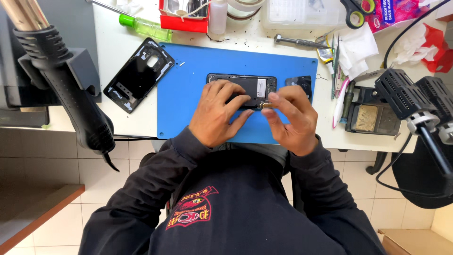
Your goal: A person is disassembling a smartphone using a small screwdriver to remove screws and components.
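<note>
White workbench (122, 61), blue mat (188, 94) at centre. Opened phone (255, 85), back cover off, lies near mat's far edge. My left hand (217, 113) spread flat over phone's left half, fingers pressing, pinning it. My right hand (292, 120) pinches small brass-coloured part (265, 105) at phone's near edge, thumb and forefinger closed. Removed back cover (138, 74) on mat's left edge. Judgement: phone light, stiff, innards fragile; hold by frame edges only.

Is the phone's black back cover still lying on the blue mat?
No, the black back cover lies on the white table left of the blue mat, while the opened phone rests on the mat.
</note>
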